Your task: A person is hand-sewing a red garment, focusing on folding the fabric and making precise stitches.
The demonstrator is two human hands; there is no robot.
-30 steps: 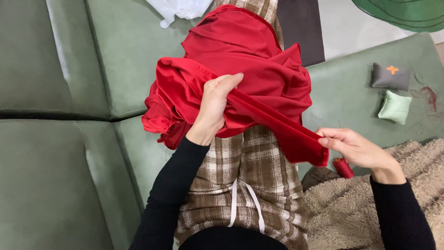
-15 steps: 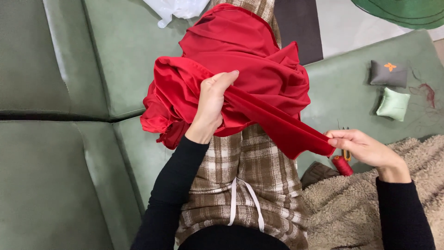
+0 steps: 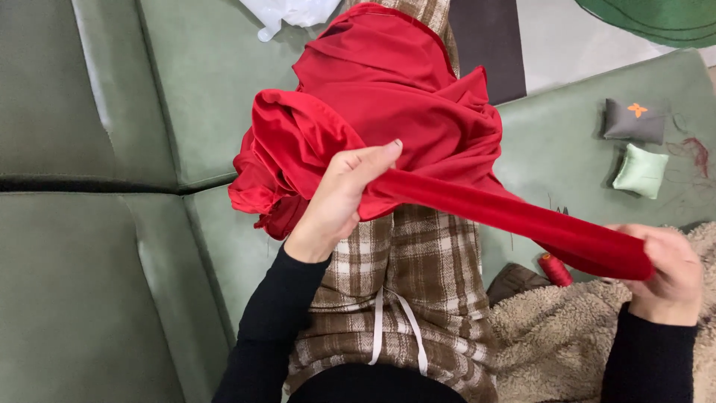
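Seen from the head camera, looking down at a person's lap: a large piece of glossy red satin fabric [image 3: 403, 97] lies bunched in soft, shiny folds over the knees of brown and cream plaid trousers [image 3: 418, 269], whose white drawstring [image 3: 395, 328] hangs at the waist. From the bunch, a long narrow red fabric band [image 3: 514, 218] runs taut and straight, slanting down toward the lower right. The left hand [image 3: 339, 201], in a black sleeve, grips the near end of the band where it leaves the bunched cloth; its fingers [image 3: 373, 160] are curled shut around the fabric, the thumb tip lying on top of the red folds. The right hand [image 3: 667, 272], also in a black sleeve, is closed on the far end of the band, which disappears into the fist, fingers wrapped over it. The band lies between the two hands, held clear of the lap. The person sits on a smooth olive-green leather sofa [image 3: 97, 283] with padded cushions and deep seams. Just below the band, near the right hand, a small spool of red thread [image 3: 556, 270] rests against a beige fleecy blanket [image 3: 559, 343]. Farther right on the sofa lie a small grey pillow-shaped pincushion [image 3: 634, 121] with an orange mark and a pale green one [image 3: 640, 172]. White crumpled plastic [image 3: 287, 13] sits at the top.
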